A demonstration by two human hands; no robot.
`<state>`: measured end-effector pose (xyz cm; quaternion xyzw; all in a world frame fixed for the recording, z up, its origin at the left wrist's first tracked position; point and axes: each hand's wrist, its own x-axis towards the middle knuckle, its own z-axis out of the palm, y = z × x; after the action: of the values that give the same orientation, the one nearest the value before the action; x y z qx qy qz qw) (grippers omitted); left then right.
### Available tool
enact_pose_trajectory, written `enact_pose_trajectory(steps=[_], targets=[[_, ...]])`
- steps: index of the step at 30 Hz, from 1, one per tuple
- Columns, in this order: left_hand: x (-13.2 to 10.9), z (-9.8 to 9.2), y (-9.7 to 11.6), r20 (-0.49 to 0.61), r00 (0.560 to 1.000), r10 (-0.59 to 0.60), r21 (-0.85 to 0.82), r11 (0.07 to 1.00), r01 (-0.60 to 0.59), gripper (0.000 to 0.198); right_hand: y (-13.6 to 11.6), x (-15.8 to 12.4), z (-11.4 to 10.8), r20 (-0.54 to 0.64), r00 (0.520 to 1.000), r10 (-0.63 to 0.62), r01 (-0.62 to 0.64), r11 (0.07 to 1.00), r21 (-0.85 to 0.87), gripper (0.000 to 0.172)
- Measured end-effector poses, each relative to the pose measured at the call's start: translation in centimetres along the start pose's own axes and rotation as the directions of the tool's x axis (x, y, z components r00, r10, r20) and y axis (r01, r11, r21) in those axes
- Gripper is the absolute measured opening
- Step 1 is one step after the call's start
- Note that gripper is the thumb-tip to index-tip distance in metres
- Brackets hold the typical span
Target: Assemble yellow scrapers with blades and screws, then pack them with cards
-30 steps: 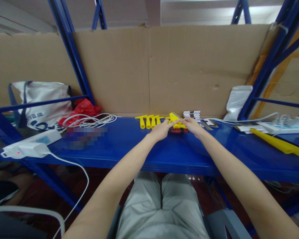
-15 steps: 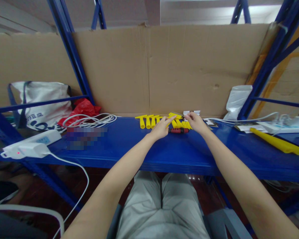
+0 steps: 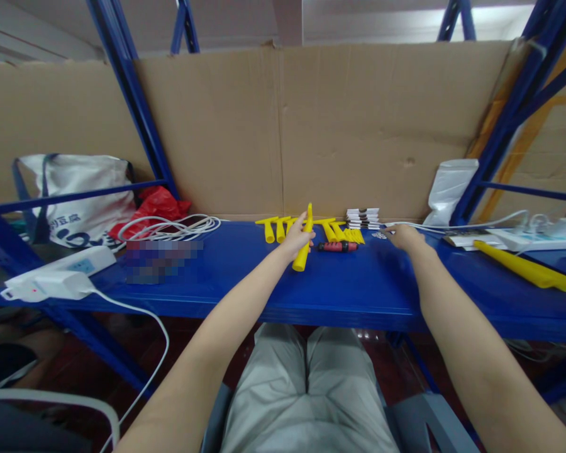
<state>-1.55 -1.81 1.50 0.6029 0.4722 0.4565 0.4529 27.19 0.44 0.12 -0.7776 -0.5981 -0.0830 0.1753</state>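
My left hand (image 3: 298, 238) is closed around a yellow T-shaped handle (image 3: 302, 255), held tilted above the table with its round end toward me. Farther right, my right hand (image 3: 405, 238) reaches down to a small scatter of silver pieces (image 3: 380, 235), fingertips drawn together at their edge. Whether something tiny is between those fingertips is too small to tell. Between the hands lies a red and black screwdriver-like tool (image 3: 338, 247). Behind it are more yellow T-shaped handles (image 3: 329, 231), several thin yellow pieces (image 3: 355, 236) and a stack of white and black strips (image 3: 363, 218).
More yellow handles (image 3: 269, 231) stand in a row left of my left hand. A coiled white cable (image 3: 183, 228), a power strip (image 3: 70, 267) and a cloth bag (image 3: 87, 195) are at the left. At right lie a long yellow piece (image 3: 528, 267) and a white pouch (image 3: 450, 192). Cardboard (image 3: 358, 126) walls the back.
My left hand has drawn slightly back, bringing the yellow handle upright-tilted toward me. My right hand has left the handle and moved right to the silver pieces, uncovering the stacked strips.
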Motion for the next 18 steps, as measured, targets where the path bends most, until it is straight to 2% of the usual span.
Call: enact_pose_trajectory(steps=[3, 9, 18], targets=[[-0.2, -0.2, 0.3, 0.018, 0.999, -0.041, -0.072, 0.997, 0.042, 0.081, -0.4, -0.1, 0.2, 0.127, 0.989, 0.083, -0.08, 0.996, -0.029, 0.042], [-0.4, -0.1, 0.6, 0.069, 0.991, -0.116, -0.137, 0.983, 0.124, 0.083, -0.7, -0.3, 0.9, 0.138, 0.987, 0.08, -0.072, 0.995, -0.065, 0.043], [-0.6, -0.1, 0.8, 0.076, 0.989, -0.125, -0.117, 0.984, 0.134, 0.083, -1.3, -1.1, 0.5, 0.166, 0.985, 0.055, -0.033, 0.99, -0.134, 0.041]])
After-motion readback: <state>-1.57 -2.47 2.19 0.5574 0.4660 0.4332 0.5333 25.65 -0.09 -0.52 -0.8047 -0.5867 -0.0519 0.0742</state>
